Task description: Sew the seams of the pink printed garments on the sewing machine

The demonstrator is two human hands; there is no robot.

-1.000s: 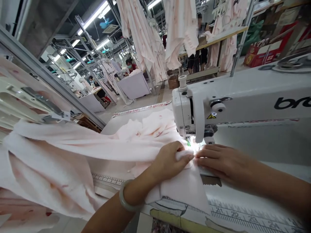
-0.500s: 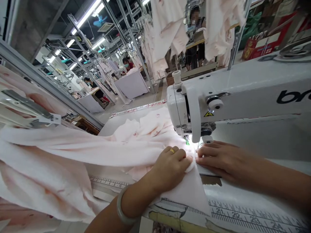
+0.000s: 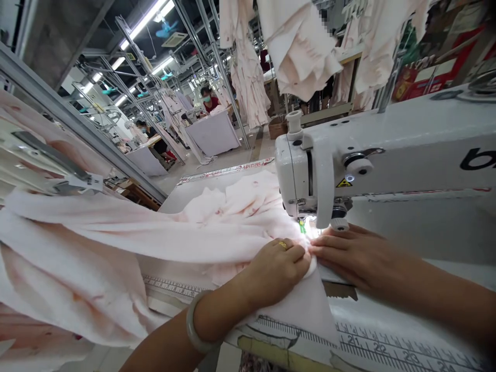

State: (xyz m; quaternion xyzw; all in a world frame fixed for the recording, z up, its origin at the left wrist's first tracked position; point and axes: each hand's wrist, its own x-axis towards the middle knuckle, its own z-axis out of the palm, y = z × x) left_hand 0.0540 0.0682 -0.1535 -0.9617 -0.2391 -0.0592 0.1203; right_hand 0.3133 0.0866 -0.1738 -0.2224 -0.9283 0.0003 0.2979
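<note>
A long pale pink fabric piece (image 3: 174, 240) runs from the left side to under the lit needle area of a white sewing machine (image 3: 372, 160). My left hand (image 3: 281, 271), with a ring and a bangle, is closed on the fabric just in front of the presser foot. Its fingertips are partly hidden by the folds. My right hand (image 3: 349, 253) lies flat to the right of the needle, fingers stretched out and tips at the fabric's edge. A flap of the fabric hangs below my left hand toward the table's front edge.
Measuring tape (image 3: 387, 349) runs along the front of the table. A metal clamp (image 3: 50, 155) holds fabric at the left. Pale garments (image 3: 298, 46) hang behind the machine. Several people work farther back, one at a white table (image 3: 213, 134).
My view has shifted, so the machine sits farther right in it. The gap between my right fingertips and my left hand has narrowed. My left hand keeps its grip on the fabric.
</note>
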